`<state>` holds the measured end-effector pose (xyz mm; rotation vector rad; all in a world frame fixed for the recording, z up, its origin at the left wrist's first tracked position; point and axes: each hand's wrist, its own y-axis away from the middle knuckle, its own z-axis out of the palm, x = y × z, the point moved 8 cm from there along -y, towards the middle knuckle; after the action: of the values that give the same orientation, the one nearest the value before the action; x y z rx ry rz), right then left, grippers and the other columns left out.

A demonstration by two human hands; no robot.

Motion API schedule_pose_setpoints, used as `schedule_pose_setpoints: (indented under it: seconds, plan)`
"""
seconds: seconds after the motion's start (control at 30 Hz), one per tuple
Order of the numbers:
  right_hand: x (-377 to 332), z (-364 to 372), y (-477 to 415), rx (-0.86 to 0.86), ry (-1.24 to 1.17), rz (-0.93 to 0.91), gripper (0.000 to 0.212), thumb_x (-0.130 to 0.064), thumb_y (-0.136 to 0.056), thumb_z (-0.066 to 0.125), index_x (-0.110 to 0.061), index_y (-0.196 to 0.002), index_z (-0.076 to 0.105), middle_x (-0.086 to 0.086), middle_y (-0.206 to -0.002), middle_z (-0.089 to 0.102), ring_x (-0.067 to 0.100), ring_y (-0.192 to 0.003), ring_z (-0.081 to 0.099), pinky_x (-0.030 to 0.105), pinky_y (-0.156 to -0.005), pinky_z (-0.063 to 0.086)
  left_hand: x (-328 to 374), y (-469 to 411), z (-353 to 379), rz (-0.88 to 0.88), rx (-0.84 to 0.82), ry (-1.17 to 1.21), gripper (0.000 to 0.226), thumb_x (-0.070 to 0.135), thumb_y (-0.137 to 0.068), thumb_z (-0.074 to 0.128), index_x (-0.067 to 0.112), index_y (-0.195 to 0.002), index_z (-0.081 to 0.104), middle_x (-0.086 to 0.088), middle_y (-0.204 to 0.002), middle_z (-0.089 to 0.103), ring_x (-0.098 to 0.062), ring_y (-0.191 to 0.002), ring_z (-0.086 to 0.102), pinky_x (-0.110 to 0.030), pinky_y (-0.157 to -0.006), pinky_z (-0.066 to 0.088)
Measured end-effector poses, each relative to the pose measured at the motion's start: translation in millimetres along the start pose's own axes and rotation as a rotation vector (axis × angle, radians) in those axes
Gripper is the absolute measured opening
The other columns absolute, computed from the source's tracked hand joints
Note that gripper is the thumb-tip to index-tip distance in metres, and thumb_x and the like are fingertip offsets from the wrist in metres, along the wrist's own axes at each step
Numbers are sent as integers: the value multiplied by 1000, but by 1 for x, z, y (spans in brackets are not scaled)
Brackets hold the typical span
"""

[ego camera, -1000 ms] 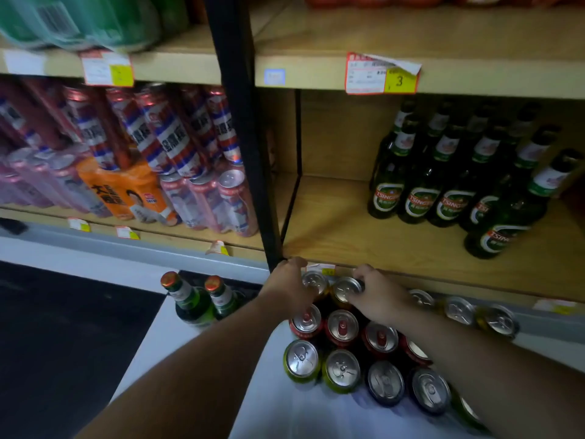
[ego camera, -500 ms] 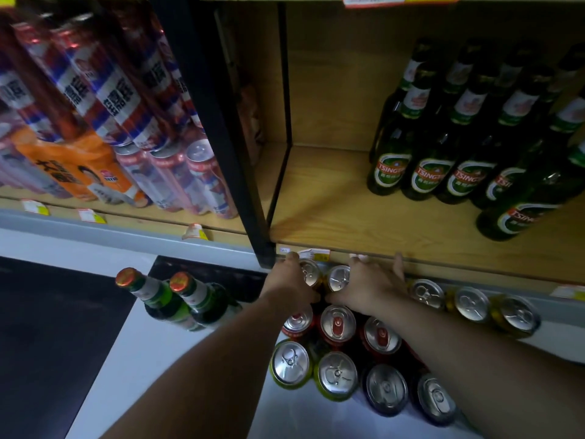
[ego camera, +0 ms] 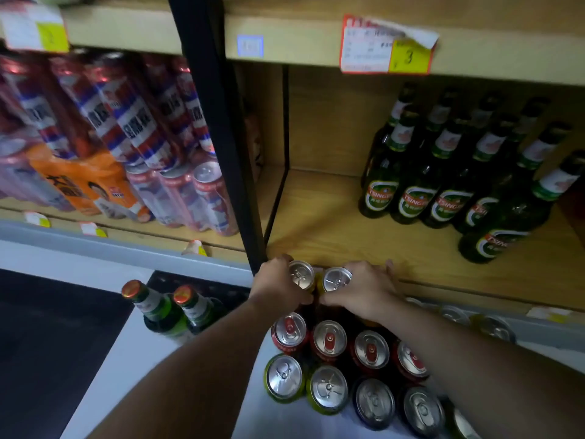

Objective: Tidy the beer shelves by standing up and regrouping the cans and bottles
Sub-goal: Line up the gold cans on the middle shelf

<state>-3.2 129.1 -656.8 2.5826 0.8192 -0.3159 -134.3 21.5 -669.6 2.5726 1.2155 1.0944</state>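
Observation:
My left hand [ego camera: 278,285] is wrapped around a silver-topped can [ego camera: 300,274], and my right hand [ego camera: 364,289] grips a second silver-topped can [ego camera: 337,278] beside it. Both cans are upright, side by side, level with the front lip of the wooden shelf [ego camera: 332,223]. Below them stand red cans [ego camera: 329,339], yellow-green cans [ego camera: 285,377] and dark cans [ego camera: 375,403] in rows on a white surface [ego camera: 177,375]. Green Tsingtao bottles [ego camera: 418,191] stand grouped at the right of the shelf; one at the front right [ego camera: 497,236] leans.
A black upright post [ego camera: 218,131] divides the shelving. Left of it are shrink-wrapped tall can packs [ego camera: 142,144] and an orange pack [ego camera: 85,185]. Two green bottles with orange caps [ego camera: 158,307] stand on the low white surface. More cans [ego camera: 493,327] sit under the shelf lip at right.
Both hands have closed on two cans in the back row and brought them up toward the shelf edge. The camera tilted back up, showing the upper shelf and price tags again.

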Motion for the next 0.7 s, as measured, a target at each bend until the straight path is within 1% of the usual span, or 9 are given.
schedule_pose_setpoints:
  seconds: [0.07,0.1,0.17,0.23,0.3,0.4,0.5,0.6,0.7]
  plan:
    - [-8,-19,9,6,-70,-14,44,-62,-56,73,-25,-75,58,-6,-77,65,17,-87,55,43,-116,17,13,8,-19,37,23,4,57,27,-56,90,17,-105,62,0,-98,67,-15,-80,57,-25,-62,40]
    - [-12,-31,15,19,-112,-17,43,-61,-57,75,-25,-74,58,-5,-75,64,16,-83,56,40,-111,26,20,13,-29,58,35,8,57,29,-55,89,19,-105,63,1,-97,68,-14,-80,58,-24,-61,40]
    - [-18,-55,30,41,-218,-1,42,-57,-56,78,-22,-72,61,-3,-72,66,14,-74,58,32,-84,45,36,25,-50,99,52,25,56,31,-54,88,21,-104,66,3,-95,69,-13,-81,62,-24,-59,43]
    - [-23,-80,44,71,-303,11,43,-55,-51,79,-21,-73,66,-2,-73,68,16,-72,62,31,-65,50,52,38,-72,139,76,52,50,31,-53,88,21,-98,69,3,-91,70,-13,-81,65,-27,-61,52]
    - [-30,-104,58,107,-363,8,42,-53,-49,80,-22,-76,70,-4,-75,69,15,-74,64,32,-65,53,68,55,-95,171,113,101,44,30,-53,89,20,-91,71,3,-84,70,-13,-77,65,-27,-60,53]
    - [-43,-144,79,175,-428,-23,41,-49,-51,82,-21,-79,71,-4,-79,70,14,-77,64,33,-67,53,90,82,-130,212,177,183,40,29,-53,89,21,-87,70,5,-80,68,-8,-71,61,-21,-53,43]
    - [-55,-184,105,232,-499,-69,42,-43,-54,85,-24,-89,70,-6,-86,70,13,-81,64,29,-66,51,112,108,-162,260,227,253,42,31,-52,89,21,-89,71,7,-81,69,-8,-74,64,-22,-56,47]
    - [-64,-220,126,269,-597,-94,53,-37,-55,87,-25,-101,63,-5,-94,67,15,-88,64,33,-75,55,133,130,-192,289,251,305,46,36,-53,90,27,-91,66,11,-85,68,-3,-77,63,-19,-57,48]
    - [-73,-256,149,322,-689,-122,66,-47,-44,85,-29,-102,59,-7,-97,66,16,-90,63,39,-81,56,156,156,-223,351,306,350,49,42,-50,90,24,-92,72,12,-82,71,-4,-78,67,-29,-69,59]
